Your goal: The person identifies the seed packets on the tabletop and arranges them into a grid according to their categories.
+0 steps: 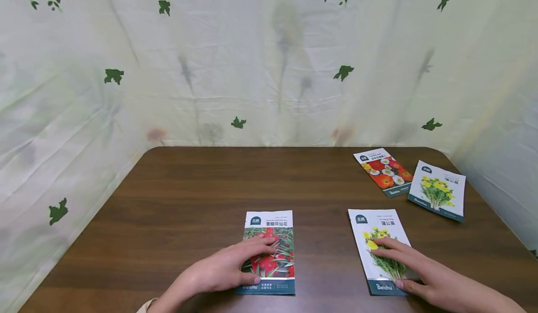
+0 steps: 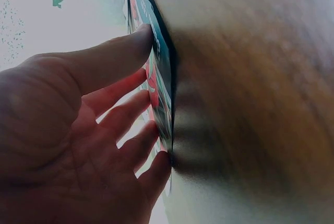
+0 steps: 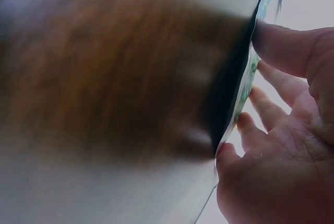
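Observation:
A seed packet with red flowers (image 1: 283,252) lies flat on the table, its blue bottom band toward me. My left hand (image 1: 224,266) rests on its left half, thumb (image 2: 117,57) near the bottom edge and fingertips spread over the picture. To the right lies a seed packet with yellow flowers (image 1: 370,261). On it rests my right hand (image 1: 433,273), thumb by the lower band and fingers across the flowers. In the right wrist view the fingertips touch the face of this packet (image 3: 244,88). Neither hand curls round its packet.
At the back right of the brown wooden table (image 1: 201,187) lie a packet with orange and white flowers (image 1: 385,173) and another yellow-flower packet (image 1: 438,190), their edges close together. A pale curtain (image 1: 260,60) with green leaf prints hangs behind the table and along its sides.

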{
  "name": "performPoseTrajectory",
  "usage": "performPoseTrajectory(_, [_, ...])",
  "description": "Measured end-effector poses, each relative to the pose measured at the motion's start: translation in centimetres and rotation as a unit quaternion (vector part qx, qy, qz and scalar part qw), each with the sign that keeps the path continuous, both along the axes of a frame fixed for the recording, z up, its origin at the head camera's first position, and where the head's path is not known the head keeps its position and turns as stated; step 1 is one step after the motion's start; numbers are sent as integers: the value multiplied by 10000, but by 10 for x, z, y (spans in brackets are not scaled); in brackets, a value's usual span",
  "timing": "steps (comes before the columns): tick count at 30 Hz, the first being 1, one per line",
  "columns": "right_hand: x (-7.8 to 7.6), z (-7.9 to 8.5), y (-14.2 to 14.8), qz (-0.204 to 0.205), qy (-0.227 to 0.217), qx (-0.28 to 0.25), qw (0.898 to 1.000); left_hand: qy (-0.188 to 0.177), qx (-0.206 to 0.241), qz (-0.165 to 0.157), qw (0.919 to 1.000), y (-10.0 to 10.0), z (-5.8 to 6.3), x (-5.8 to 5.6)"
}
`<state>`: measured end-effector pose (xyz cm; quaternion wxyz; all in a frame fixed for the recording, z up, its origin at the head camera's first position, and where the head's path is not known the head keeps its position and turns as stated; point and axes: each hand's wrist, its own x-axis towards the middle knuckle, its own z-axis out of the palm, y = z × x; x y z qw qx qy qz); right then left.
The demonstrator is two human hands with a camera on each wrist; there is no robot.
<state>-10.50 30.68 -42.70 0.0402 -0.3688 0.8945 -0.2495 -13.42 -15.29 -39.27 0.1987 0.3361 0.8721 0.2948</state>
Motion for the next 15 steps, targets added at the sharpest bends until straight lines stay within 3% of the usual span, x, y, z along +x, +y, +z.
performPoseTrajectory(7, [1,-1,-4,203,214,-239,9993,-13,3,2,10000,0,0,0])
performPoseTrajectory(15, [2,0,-7,185,91,-197,9996,-81,-68,88,9999,0,0,-1])
